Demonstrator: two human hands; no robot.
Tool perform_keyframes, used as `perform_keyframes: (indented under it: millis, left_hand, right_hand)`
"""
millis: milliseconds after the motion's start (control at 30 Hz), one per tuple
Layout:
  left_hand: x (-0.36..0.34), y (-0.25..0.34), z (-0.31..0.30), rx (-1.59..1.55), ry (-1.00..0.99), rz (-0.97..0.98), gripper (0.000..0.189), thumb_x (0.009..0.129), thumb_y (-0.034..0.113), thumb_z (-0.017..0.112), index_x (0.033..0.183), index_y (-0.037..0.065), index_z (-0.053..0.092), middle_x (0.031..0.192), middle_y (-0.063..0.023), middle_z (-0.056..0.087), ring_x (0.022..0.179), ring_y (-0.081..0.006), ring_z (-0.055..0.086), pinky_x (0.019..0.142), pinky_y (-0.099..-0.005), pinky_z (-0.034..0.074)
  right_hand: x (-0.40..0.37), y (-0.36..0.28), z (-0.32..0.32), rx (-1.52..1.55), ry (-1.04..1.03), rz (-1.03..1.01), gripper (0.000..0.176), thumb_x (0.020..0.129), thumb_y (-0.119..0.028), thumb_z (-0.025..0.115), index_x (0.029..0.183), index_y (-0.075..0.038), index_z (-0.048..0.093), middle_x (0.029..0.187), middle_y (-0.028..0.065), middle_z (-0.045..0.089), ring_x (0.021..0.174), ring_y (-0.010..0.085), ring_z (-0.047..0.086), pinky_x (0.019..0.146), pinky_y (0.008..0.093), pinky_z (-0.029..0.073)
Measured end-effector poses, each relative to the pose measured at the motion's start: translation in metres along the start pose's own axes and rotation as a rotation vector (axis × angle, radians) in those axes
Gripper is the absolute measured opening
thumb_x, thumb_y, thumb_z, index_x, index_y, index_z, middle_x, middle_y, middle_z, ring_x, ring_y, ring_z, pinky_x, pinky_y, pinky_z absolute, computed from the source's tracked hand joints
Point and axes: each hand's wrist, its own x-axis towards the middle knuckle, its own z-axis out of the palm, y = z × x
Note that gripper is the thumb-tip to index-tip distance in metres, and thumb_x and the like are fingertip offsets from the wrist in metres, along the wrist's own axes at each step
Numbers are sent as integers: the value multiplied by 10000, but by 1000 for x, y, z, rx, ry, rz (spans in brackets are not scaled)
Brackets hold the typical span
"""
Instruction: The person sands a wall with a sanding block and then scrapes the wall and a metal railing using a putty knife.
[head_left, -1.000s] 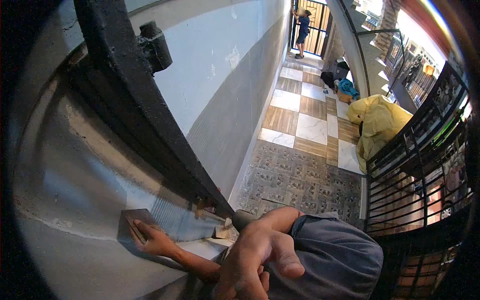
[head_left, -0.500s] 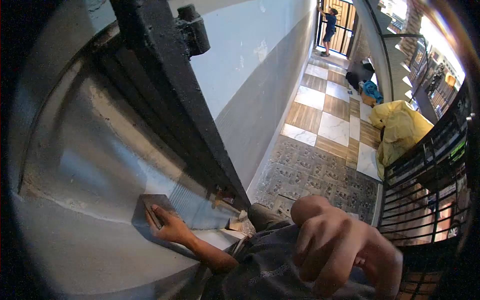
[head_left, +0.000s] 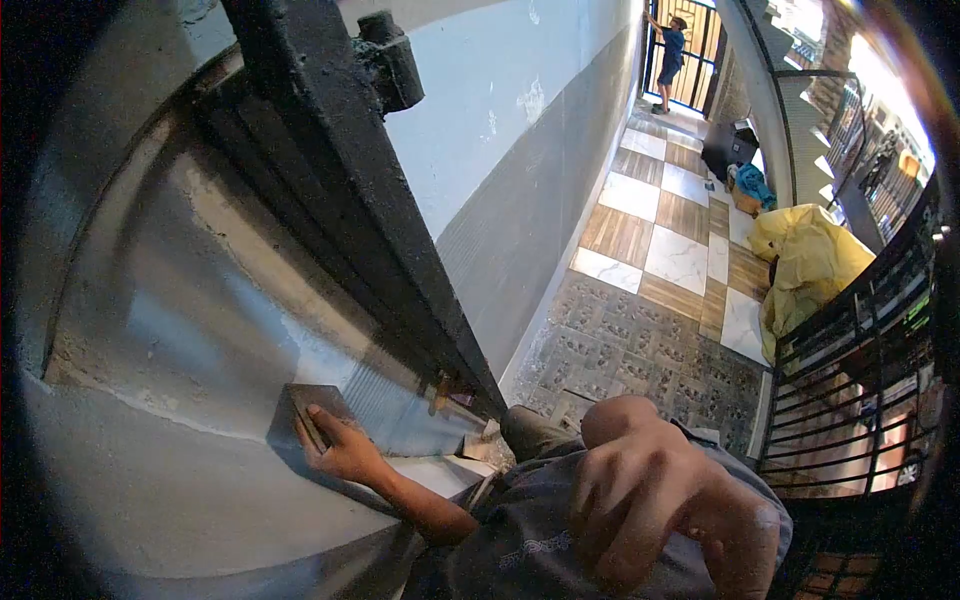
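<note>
In the head view, the left hand (head_left: 345, 452) is reaching out and down to the lower part of a grey plastered wall (head_left: 170, 300), where it is holding a dark flat block (head_left: 300, 402) against the surface. Its fingers (head_left: 318, 425) are stretching across the block's lower edge and gripping it, with the palm lying just below it. The block is sitting low on the wall, just beside the foot of a black metal frame (head_left: 340, 190) that is running diagonally from the top of the picture down to the floor. A bulky black fitting (head_left: 390, 60) is sticking out of that frame near its upper end. The right hand (head_left: 650, 500) is hanging close to the camera at the bottom, well apart from the block, over grey cloth (head_left: 520, 545). Its fingers are curling loosely inward with nothing showing inside them. Beyond it, a tiled floor (head_left: 640, 330) is stretching away along the wall, with a yellow cover (head_left: 810, 260) lying at its right edge beside a black railing (head_left: 860, 350). At the far end, 1 other person (head_left: 672, 50) is standing at a barred gate with an arm raised.
</note>
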Motion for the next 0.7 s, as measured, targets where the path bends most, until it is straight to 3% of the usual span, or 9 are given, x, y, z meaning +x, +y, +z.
perform_keyframes:
  millis: [100, 200, 233, 433, 500, 533, 567, 633, 700]
  left_hand:
    - [0, 1, -1, 59, 7, -1, 438, 889, 266, 558, 1091, -123, 543, 1083, -258, 577, 962, -313, 595, 810, -354, 491]
    - [2, -5, -2, 26, 1, -59, 433, 889, 259, 557, 1088, -125, 545, 1093, -260, 573, 978, -323, 588, 839, -358, 478]
    - [2, -3, -1, 22, 1, -59, 433, 889, 259, 557, 1088, -125, 545, 1093, -260, 573, 978, -323, 588, 839, -358, 478]
    - [3, -10, -2, 17, -37, 95, 441, 885, 258, 566, 1104, -124, 539, 1122, -250, 566, 980, -307, 591, 839, -355, 479]
    - [0, 5, 0, 3, -22, -11, 439, 887, 255, 563, 1115, -119, 535, 1126, -252, 564, 991, -306, 588, 843, -356, 477]
    - [-3, 8, 0, 13, 10, -111, 437, 888, 251, 561, 1126, -114, 531, 1130, -254, 561, 1001, -305, 584, 847, -356, 475]
    - [2, -9, -2, 62, -28, 97, 437, 896, 254, 548, 1152, -99, 519, 1131, -251, 561, 1013, -309, 580, 849, -358, 475]
    - [3, -12, -3, 81, -37, 78, 432, 899, 251, 543, 1154, -97, 519, 1132, -251, 561, 1011, -312, 580, 846, -358, 477]
    - [1, -4, -2, 104, -37, 57, 427, 901, 249, 538, 1156, -94, 518, 1132, -251, 560, 1010, -314, 580, 843, -357, 480]
  right_hand:
    - [16, 5, 13, 3, 133, -127, 482, 921, -414, 458, 1095, 25, 553, 736, 97, 508, 489, 55, 445, 412, 189, 353]
    - [3, -10, -6, 24, -12, 148, 280, 929, -415, 417, 1102, -214, 505, 809, 177, 550, 540, 183, 560, 437, 267, 469]
    - [0, -7, -10, 22, -14, 148, 280, 929, -415, 417, 1102, -214, 505, 809, 177, 550, 540, 183, 560, 437, 267, 469]
    - [-21, 15, -14, 358, 63, 321, 671, 820, -583, 501, 1058, 45, 507, 775, 103, 539, 531, 194, 511, 468, 272, 400]
    - [-21, 12, -13, 865, -27, 813, 720, 822, -589, 496, 1116, 67, 463, 835, 71, 512, 586, 148, 496, 515, 240, 396]
    - [-21, 15, -9, 847, -18, 816, 720, 822, -589, 496, 1116, 67, 463, 835, 71, 512, 586, 148, 496, 515, 240, 396]
    - [-20, 20, -4, 963, -47, 694, 668, 868, -505, 472, 1119, 113, 452, 763, 65, 478, 522, 95, 426, 450, 217, 328]
    - [-7, 24, 1, 1165, -130, 569, 657, 907, -415, 458, 1158, 185, 372, 670, 26, 393, 437, 39, 294, 371, 201, 208]
    - [-29, 33, 14, 1200, -104, 485, 649, 906, -415, 460, 1155, 179, 382, 672, 28, 395, 435, 37, 295, 366, 206, 209]
